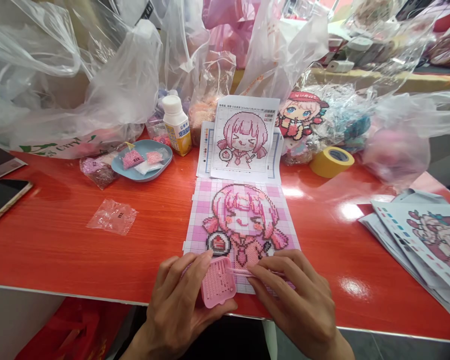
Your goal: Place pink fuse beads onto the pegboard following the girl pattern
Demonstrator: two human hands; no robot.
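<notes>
Gripped between the thumb and fingers of the left hand (189, 295) is a small pink tray (218, 282) with beads in it, while the right hand (292, 290) pinches a thin pink tool (242, 272) whose tip reaches the tray's edge. Both hands are over the lower part of a bead picture (243, 225) of a pink-haired character, which lies on the red tabletop (153, 255) just in front of a printed pattern sheet (243, 137).
</notes>
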